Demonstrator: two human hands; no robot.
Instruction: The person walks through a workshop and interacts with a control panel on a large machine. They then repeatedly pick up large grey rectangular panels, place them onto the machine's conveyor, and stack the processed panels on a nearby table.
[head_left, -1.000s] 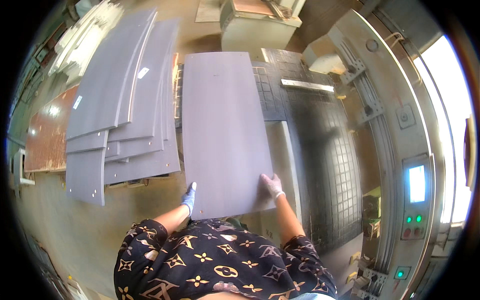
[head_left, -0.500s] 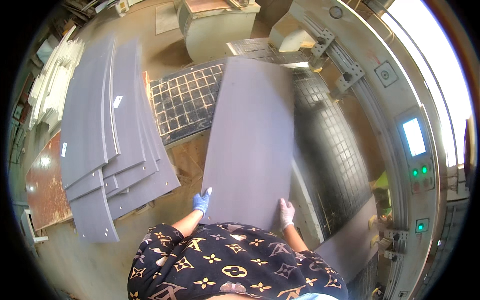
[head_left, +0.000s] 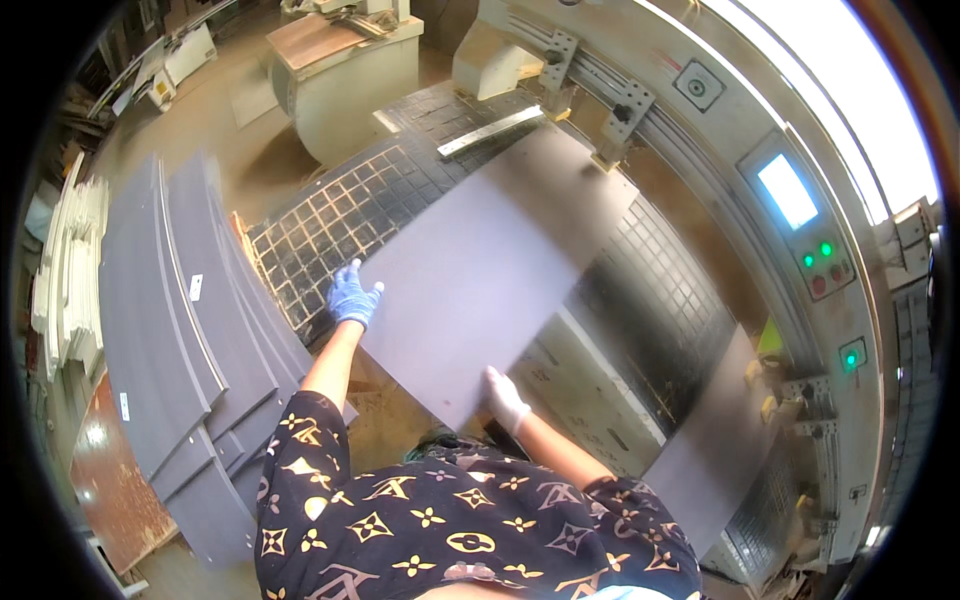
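A large flat grey panel [head_left: 480, 270] lies slantwise in front of me, its far end on the black gridded machine table [head_left: 330, 215] beneath the machine's rail. In a blue glove, my left hand [head_left: 352, 297] holds the panel's left edge, with the thumb toward its top face. My right hand [head_left: 507, 400], in a pale glove, grips the right edge near the close corner; the fingers under the board are hidden. A second grey panel [head_left: 710, 450] rests on the machine table at the lower right, beside the clamps.
Stacked grey panels [head_left: 150, 320] stand at my left, with white strips [head_left: 75, 270] behind them and a worn reddish-brown board [head_left: 115, 480] below. Along the right runs the machine beam with a lit screen [head_left: 787, 190] and green buttons. A pale cabinet [head_left: 350, 90] stands at the back.
The panel has swung clockwise and its far end has moved right, under the rail. My left hand has slid forward along the edge; my right hand has shifted left. The view has turned right.
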